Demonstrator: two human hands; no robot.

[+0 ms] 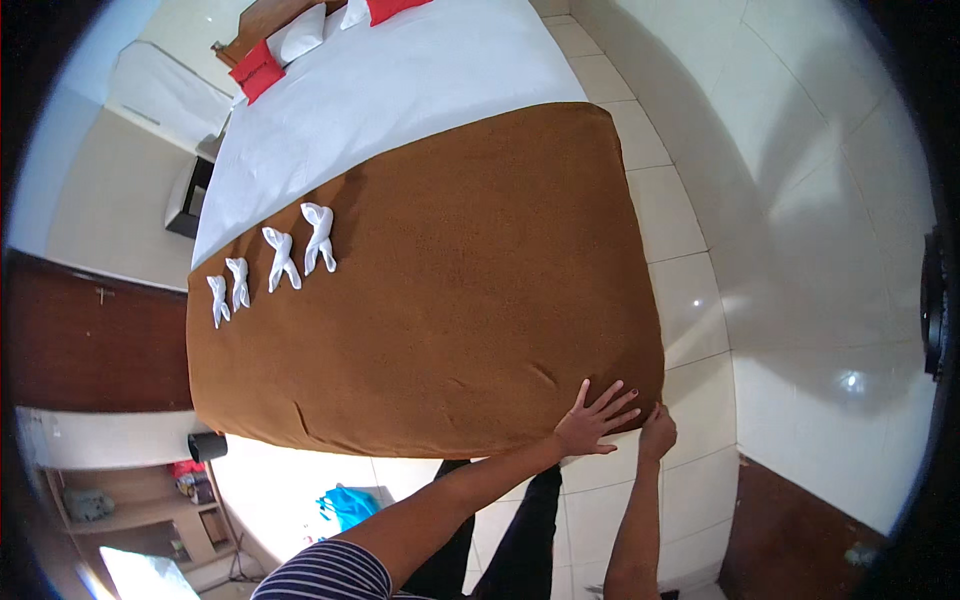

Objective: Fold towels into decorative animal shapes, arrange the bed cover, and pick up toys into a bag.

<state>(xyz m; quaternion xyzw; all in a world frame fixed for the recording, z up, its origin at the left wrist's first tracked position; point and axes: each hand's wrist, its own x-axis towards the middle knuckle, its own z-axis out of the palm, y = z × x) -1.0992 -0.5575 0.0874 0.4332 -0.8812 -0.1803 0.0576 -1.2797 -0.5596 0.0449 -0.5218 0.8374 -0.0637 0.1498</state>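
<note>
A brown blanket (450, 277) covers the foot end of a bed, below the white sheet (420, 90). With fingers spread, my left hand (596, 424) rests flat on the blanket close to its near right corner. At that corner, my right hand (658, 433) has its fingers closed on the blanket's edge; the fingertips are partly hidden. Small creases run through the cloth near my left hand. Toward the left side of the blanket lie several twisted white towels (281, 259), set in a slanting row.
Red cushions (257, 71) and white pillows (298, 36) are by the wooden headboard (262, 26). Tiled floor (667, 217) runs between bed and right wall (810, 225). A black bin (207, 447), a blue bag (349, 508) and an open shelf unit (135, 517) stand lower left.
</note>
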